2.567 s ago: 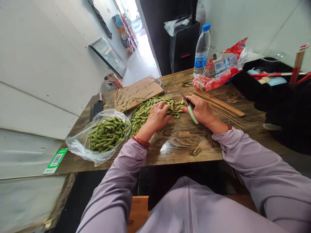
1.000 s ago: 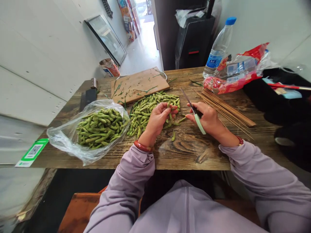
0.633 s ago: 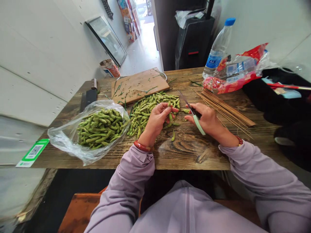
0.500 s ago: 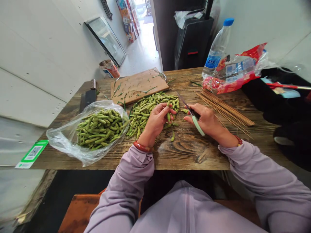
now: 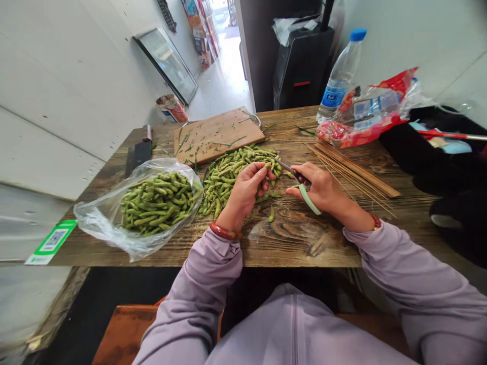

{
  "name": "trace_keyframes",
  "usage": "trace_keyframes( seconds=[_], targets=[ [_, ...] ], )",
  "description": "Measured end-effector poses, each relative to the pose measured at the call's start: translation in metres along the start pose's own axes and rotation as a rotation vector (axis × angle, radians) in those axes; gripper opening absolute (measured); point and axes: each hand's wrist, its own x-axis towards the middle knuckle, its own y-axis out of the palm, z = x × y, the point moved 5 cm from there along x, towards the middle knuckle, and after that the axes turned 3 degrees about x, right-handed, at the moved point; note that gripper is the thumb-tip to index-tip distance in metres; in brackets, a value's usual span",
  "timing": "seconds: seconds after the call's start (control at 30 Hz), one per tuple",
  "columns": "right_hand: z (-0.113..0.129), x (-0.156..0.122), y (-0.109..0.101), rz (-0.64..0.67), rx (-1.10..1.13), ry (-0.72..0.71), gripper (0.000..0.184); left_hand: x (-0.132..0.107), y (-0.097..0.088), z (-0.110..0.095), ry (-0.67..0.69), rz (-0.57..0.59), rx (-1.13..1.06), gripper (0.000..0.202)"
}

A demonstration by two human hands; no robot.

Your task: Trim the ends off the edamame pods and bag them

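Observation:
Between the thumb and fingers of my left hand [image 5: 249, 183] is a green soybean pod [image 5: 268, 166]. My right hand [image 5: 317, 185] grips scissors [image 5: 309, 199] with pale green handles, and their blades reach left to the tip of that pod. Behind my left hand spreads a heap of loose soybean pods [image 5: 224, 177] on the wooden table [image 5: 281, 243]. One stray pod [image 5: 271, 214] lies in front of the heap. To the left, a clear plastic bag [image 5: 99, 218] lies open around a pile of pods [image 5: 158, 203].
A cutting board [image 5: 216, 134] with green scraps lies behind the heap, and a cleaver [image 5: 139, 154] rests at its left. Bamboo skewers [image 5: 353, 170] lie right of my right hand. A water bottle [image 5: 340, 76] and a red-and-clear plastic package [image 5: 373, 116] stand at the back right.
The scissors have swung left and their blades now meet the pod in my left hand. That pod has been turned from hanging down to pointing up toward the blades.

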Motion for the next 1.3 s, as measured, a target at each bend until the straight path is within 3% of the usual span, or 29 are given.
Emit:
trace_keyframes(
  seconds=[0.43, 0.67, 0.93, 1.3],
  targets=[
    [0.008, -0.001, 0.006, 0.075, 0.062, -0.018, 0.044, -0.008, 0.018, -0.001, 0.092, 0.112, 0.217, 0.023],
    [0.01, -0.002, 0.006, 0.099, 0.036, -0.066, 0.042, -0.007, 0.009, -0.013, 0.34, -0.02, 0.526, 0.009],
    [0.009, -0.003, 0.008, 0.137, 0.007, -0.097, 0.04, -0.004, 0.007, -0.006, 0.246, 0.023, 0.51, 0.023],
    [0.009, -0.001, 0.006, 0.187, -0.011, -0.091, 0.038, -0.006, 0.006, -0.012, 0.229, 0.033, 0.552, 0.027]
  ],
)
